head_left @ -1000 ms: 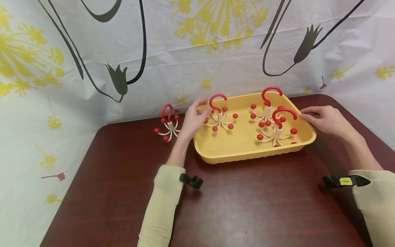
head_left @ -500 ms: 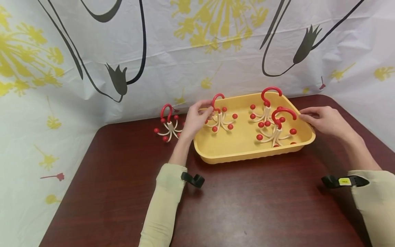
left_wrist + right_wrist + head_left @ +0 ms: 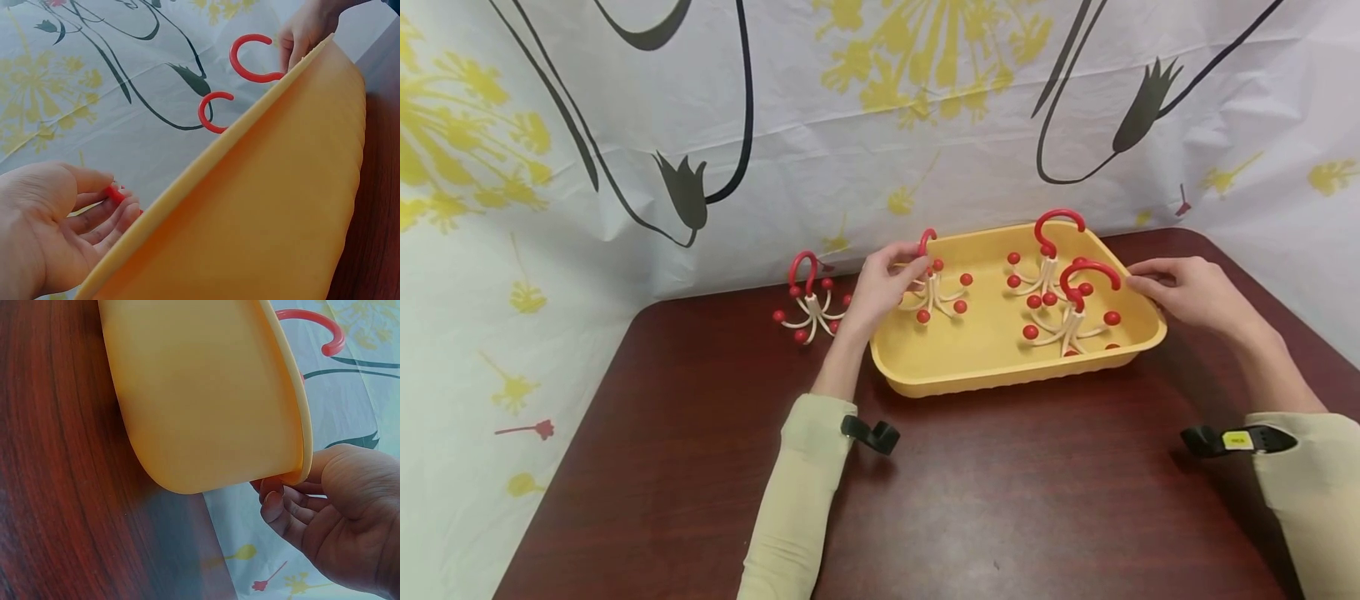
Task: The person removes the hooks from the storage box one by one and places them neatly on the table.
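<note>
In the head view my left hand (image 3: 880, 287) pinches the red hook of a hanger (image 3: 933, 289) with curved cream arms tipped with red balls. That hanger stands in the left part of a yellow tray (image 3: 1000, 382). The left wrist view shows thumb and fingertips on the red hook (image 3: 116, 194), the rest hidden behind the tray wall. My right hand (image 3: 1191, 292) grips the tray's right rim, thumb and fingers on either side of it in the right wrist view. Two similar hangers, one at the back (image 3: 1050, 271) and one in front (image 3: 1075, 325), stand in the tray's right half.
Left of the tray, another such hanger (image 3: 812, 308) stands on the dark reddish-brown table (image 3: 700, 467). A white patterned sheet (image 3: 865, 158) hangs behind the table's back edge. Black straps with camera mounts (image 3: 870, 435) sit on both sleeves.
My left hand has moved slightly right and closed its fingers on the hanger's hook. The hook has turned narrower to the view and the arms have swung round slightly. My right hand stays on the rim.
</note>
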`<state>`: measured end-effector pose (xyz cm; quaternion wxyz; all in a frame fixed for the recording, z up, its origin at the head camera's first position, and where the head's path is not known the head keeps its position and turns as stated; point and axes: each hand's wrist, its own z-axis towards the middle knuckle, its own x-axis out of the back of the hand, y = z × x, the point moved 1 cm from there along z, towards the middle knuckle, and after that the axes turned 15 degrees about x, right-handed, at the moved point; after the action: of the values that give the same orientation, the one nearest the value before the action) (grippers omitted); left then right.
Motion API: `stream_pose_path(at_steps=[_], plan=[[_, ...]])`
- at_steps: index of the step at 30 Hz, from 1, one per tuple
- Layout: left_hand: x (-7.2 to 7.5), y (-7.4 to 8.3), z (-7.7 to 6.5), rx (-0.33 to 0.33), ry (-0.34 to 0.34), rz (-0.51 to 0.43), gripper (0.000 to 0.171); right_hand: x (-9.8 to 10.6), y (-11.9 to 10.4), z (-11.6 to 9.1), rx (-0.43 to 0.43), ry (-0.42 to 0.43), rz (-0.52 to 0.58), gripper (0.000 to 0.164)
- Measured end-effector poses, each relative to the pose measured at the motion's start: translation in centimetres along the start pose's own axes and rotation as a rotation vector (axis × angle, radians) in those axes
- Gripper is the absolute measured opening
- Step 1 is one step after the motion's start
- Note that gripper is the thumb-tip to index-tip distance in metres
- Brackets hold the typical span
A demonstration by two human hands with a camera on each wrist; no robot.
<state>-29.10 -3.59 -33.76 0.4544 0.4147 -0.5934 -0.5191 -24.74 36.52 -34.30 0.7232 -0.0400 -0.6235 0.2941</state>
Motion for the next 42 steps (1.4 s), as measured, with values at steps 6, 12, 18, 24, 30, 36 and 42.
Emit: stream_pose_path(at_steps=[6,12,18,24,30,36,42], plan=[[0.0,0.3,-0.2,-0.014,0.065,0.013,0.020,0.0,0.1,0.1,0.011,0.005,-0.011,0.051],[0.1,0.5,-0.4,-0.045,0.099,0.025,0.019,0.0,0.2,0.1,0.020,0.010,-0.018,0.049],[0.3,1.2,-0.9,-0.104,0.122,-0.013,0.019,-0.1,0.1,0.2,0.026,0.014,-0.019,0.048],[0.7,2.2,-1.7,-0.155,0.133,-0.004,0.018,-0.1,0.1,0.1,0.016,0.015,-0.012,0.049],[1.1,3.2,-2.6,-0.200,0.142,0.004,0.018,0.0,0.1,-0.1,0.000,0.010,0.006,0.050],[1.5,4.4,-3.6,-0.232,0.159,-0.003,0.018,0.0,0.2,-0.1,0.001,0.016,0.009,0.049],[2.0,5.6,-4.9,-0.277,0.190,-0.043,0.018,0.0,0.3,0.1,0.023,0.017,-0.010,0.049]])
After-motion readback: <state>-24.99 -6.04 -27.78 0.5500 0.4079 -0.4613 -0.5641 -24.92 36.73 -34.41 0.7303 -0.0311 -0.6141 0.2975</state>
